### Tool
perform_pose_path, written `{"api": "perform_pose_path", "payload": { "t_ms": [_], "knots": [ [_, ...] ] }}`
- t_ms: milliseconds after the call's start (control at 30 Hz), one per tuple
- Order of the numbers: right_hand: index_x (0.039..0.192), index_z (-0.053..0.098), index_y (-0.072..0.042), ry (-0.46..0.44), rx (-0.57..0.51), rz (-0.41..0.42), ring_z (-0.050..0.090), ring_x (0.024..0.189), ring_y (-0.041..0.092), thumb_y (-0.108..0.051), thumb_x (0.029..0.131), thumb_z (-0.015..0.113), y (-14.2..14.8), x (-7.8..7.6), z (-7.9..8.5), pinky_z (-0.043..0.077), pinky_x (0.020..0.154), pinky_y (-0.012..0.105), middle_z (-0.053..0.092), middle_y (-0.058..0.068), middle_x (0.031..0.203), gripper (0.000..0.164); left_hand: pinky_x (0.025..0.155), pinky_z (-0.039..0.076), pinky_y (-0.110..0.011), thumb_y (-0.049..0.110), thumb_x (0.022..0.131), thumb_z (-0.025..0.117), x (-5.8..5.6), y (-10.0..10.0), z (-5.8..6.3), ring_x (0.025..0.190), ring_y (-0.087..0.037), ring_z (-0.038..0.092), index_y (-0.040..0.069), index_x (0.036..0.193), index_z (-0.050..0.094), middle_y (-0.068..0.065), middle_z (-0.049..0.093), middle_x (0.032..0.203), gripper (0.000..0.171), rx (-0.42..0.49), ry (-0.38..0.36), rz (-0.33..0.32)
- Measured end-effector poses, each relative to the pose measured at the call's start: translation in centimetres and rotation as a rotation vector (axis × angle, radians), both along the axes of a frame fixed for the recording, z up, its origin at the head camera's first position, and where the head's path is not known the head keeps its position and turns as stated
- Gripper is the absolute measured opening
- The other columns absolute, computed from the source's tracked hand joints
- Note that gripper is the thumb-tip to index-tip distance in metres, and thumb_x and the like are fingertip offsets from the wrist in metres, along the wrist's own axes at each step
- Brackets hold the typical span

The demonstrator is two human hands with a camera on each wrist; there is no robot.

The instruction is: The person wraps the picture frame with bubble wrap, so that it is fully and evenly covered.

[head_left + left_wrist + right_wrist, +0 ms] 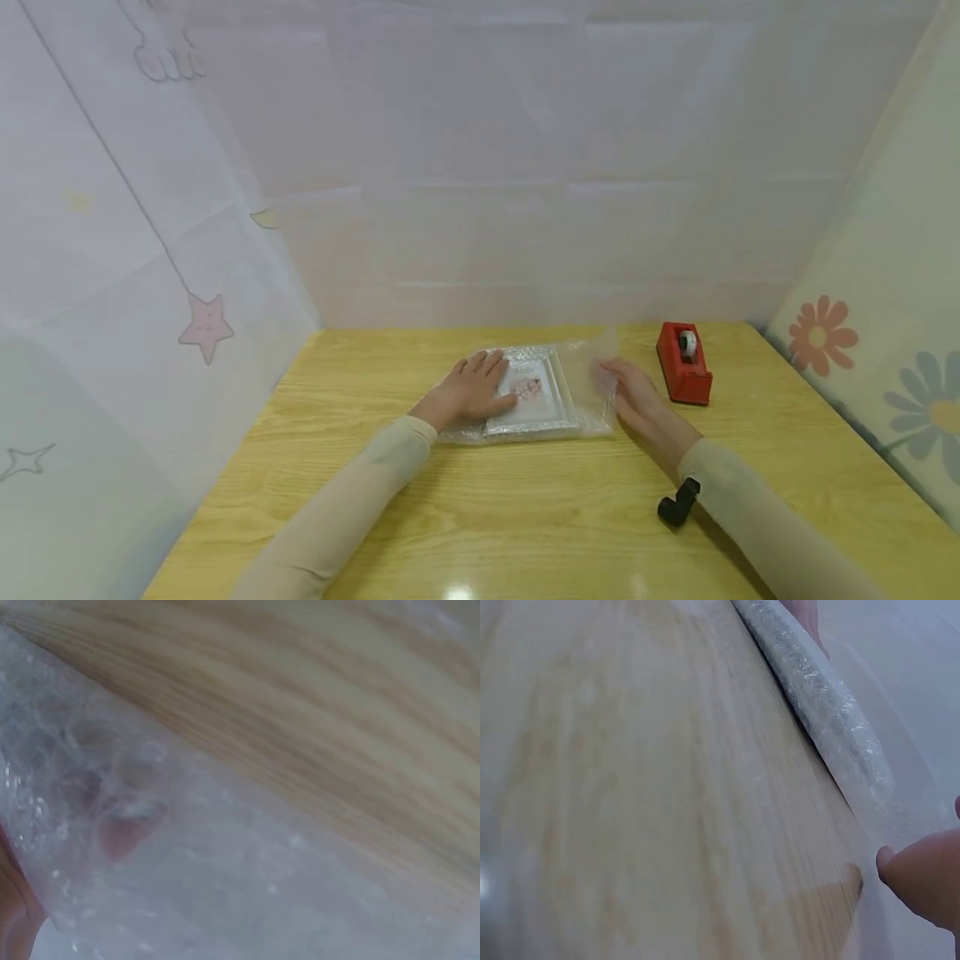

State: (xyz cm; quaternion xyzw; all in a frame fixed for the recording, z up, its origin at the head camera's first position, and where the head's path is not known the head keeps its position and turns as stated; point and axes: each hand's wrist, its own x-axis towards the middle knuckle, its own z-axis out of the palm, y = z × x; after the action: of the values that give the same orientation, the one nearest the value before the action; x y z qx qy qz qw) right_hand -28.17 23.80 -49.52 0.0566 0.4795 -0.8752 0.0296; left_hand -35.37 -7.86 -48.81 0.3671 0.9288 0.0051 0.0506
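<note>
On the table lies a white picture frame (558, 387) with a small pinkish picture, inside clear bubble wrap (588, 375). My left hand (476, 390) rests flat on the frame's left part, fingers extended and thumb spread across it. At the right end, my right hand (641, 402) pinches the loose edge of the wrap, which stands up a little past the frame. The right wrist view has the thumb (922, 877) at the thin end of the wrap, beside its thicker padded side. Bubble wrap (225, 862) fills the lower left wrist view.
A red tape dispenser (684, 371) with a roll of tape stands to the right, beyond my right hand. The wooden table (510, 517) meets pale fabric walls (480, 208) at the back and sides. A black camera mount (678, 502) sits at my right wrist.
</note>
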Motion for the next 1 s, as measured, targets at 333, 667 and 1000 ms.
{"api": "perform_pose_path", "payload": {
  "t_ms": [333, 667, 1000],
  "knots": [
    [0.163, -0.004, -0.004, 0.065, -0.143, 0.025, 0.003, 0.154, 0.028, -0.018, 0.114, 0.024, -1.4, -0.6, -0.1, 0.010, 0.121, 0.038, -0.001, 0.014, 0.169, 0.058, 0.118, 0.014, -0.058, 0.069, 0.102, 0.026, -0.3, 0.0, 0.1, 0.153, -0.034, 0.007, 0.011, 0.165, 0.015, -0.011, 0.005, 0.170, 0.086, -0.005, 0.012, -0.017],
    [0.163, 0.002, -0.004, 0.169, -0.018, 0.058, 0.002, 0.154, 0.026, -0.027, 0.115, 0.019, -2.4, -0.5, 0.6, 0.006, 0.122, 0.038, 0.002, 0.012, 0.170, 0.056, 0.118, 0.017, -0.059, 0.067, 0.103, 0.027, 0.1, -0.1, 0.5, 0.153, -0.035, 0.007, 0.011, 0.165, 0.016, -0.011, 0.005, 0.170, 0.085, 0.001, 0.014, -0.012],
    [0.162, 0.000, 0.000, 0.197, -0.011, 0.087, 0.002, 0.154, 0.029, -0.024, 0.115, 0.018, -2.9, -0.5, 1.4, 0.008, 0.122, 0.038, 0.001, 0.017, 0.169, 0.056, 0.117, 0.021, -0.059, 0.067, 0.103, 0.024, 0.4, -0.1, 0.5, 0.153, -0.037, 0.008, 0.011, 0.165, 0.016, -0.012, 0.005, 0.170, 0.084, -0.002, 0.012, -0.021]
  ]
}}
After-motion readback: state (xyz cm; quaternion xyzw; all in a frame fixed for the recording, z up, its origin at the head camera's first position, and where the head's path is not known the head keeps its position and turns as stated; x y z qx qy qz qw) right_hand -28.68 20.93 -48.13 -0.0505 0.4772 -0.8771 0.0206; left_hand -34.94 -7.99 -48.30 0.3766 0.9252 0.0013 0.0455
